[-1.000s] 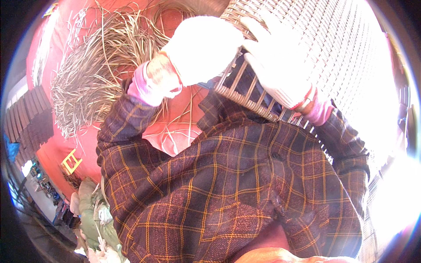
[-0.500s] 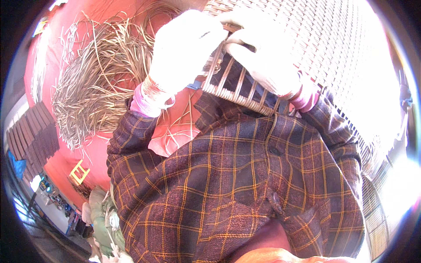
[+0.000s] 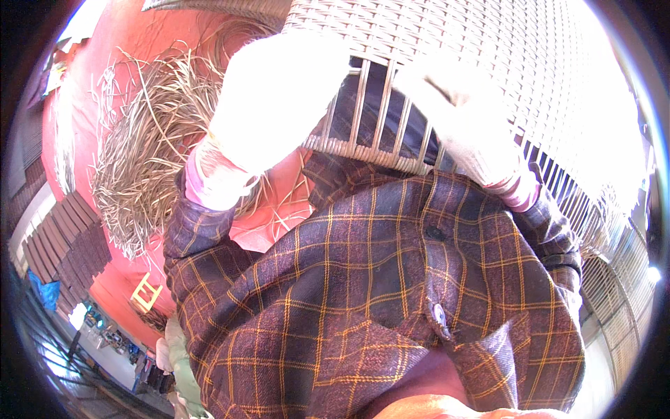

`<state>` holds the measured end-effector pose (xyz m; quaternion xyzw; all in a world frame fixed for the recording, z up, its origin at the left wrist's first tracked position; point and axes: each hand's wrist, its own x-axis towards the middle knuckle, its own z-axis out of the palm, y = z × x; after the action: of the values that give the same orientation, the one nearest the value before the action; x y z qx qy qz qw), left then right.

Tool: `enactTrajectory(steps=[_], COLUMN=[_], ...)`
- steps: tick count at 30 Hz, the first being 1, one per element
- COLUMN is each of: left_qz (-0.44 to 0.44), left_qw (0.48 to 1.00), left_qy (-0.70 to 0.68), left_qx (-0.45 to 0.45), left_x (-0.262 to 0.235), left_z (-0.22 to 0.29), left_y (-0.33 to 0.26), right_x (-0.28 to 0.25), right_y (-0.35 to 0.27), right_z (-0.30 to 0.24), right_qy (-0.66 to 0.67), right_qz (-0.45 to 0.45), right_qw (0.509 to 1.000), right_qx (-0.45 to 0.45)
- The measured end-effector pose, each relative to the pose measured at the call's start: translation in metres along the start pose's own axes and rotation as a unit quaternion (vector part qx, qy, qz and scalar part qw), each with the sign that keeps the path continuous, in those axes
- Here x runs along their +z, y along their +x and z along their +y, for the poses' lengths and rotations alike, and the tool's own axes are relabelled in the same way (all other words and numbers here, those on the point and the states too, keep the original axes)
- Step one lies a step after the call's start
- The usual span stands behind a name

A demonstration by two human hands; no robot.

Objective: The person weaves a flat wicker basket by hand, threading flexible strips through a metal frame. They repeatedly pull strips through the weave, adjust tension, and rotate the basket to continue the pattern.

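Observation:
A woven wicker piece (image 3: 426,31) leans across my lap, its lower part an open frame of bare upright rods (image 3: 382,112) above a wrapped rim (image 3: 370,151). My left hand (image 3: 286,98), in a white glove, lies against the left edge of this frame; glare washes out its fingers. Right of it, my right hand (image 3: 464,115), also gloved, rests over the weave's lower border with fingers bent together. Whatever they pinch is lost in the brightness. Between the two hands the rods show dark gaps, with my plaid jacket (image 3: 433,279) behind.
A big loose bundle of tan weaving strands (image 3: 150,150) lies on a red cloth (image 3: 73,133) to the left. Nearby are a small yellow frame-shaped object (image 3: 146,292) and brown slatted panels (image 3: 66,234). Another wicker piece (image 3: 614,300) stands at the right.
My hands, close together at the frame's corner before, are now apart. The right has moved right and slightly down; the left has shifted slightly left. More rods show between them.

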<state>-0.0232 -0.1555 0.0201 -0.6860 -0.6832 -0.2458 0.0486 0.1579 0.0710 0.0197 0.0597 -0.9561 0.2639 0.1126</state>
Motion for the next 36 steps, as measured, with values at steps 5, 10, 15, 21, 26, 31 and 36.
enactTrajectory(steps=[5, 10, 15, 21, 26, 31, 36], left_qz=[-0.117, -0.095, -0.010, 0.013, -0.069, -0.145, 0.004], left_qw=[0.988, 0.990, 0.998, 0.997, 0.992, 0.978, 0.999], left_qy=[0.069, 0.097, 0.039, -0.006, -0.088, 0.106, 0.037], left_qx=[-0.067, -0.042, -0.041, -0.075, -0.064, -0.106, 0.038], left_x=[0.024, 0.034, 0.023, 0.021, 0.014, 0.026, 0.050], left_z=[0.018, -0.006, -0.014, 0.005, 0.007, 0.035, 0.002], left_y=[-0.002, -0.008, -0.018, -0.023, -0.007, -0.007, -0.016], right_x=[0.001, 0.023, 0.034, -0.011, -0.035, -0.004, 0.020], right_y=[0.016, 0.056, 0.075, 0.052, 0.023, 0.006, 0.028], right_z=[0.005, 0.014, 0.029, 0.011, 0.008, 0.024, 0.029], right_qy=[0.178, 0.249, 0.409, 0.551, 0.337, 0.195, 0.202], right_qz=[-0.164, -0.314, -0.360, -0.223, -0.257, -0.174, -0.244], right_qw=[0.957, 0.906, 0.798, 0.758, 0.864, 0.955, 0.939], right_qx=[0.162, 0.132, 0.257, 0.268, 0.272, 0.137, 0.136])
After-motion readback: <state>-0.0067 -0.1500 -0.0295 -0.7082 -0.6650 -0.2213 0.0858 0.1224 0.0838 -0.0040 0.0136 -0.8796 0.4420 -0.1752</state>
